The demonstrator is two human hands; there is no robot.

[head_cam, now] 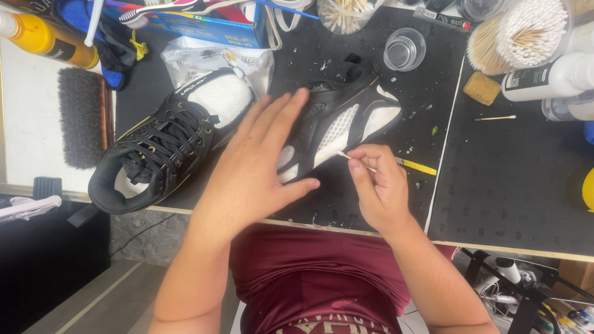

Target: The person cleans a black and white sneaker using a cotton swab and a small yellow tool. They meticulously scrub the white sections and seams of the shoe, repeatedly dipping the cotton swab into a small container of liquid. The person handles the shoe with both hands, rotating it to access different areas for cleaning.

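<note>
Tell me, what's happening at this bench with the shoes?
A person is working on a black and white sneaker lying on its side on a black mat. The left hand lies flat, fingers spread, across the shoe, while the right hand pinches a cotton swab with its tip at the white sole edge. A second sneaker lies to the left, beside a brush.

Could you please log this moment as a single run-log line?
left hand: flat on black-and-white sneaker | right hand: pinching cotton swab, tip at sole edge | second sneaker: left, untouched
</note>
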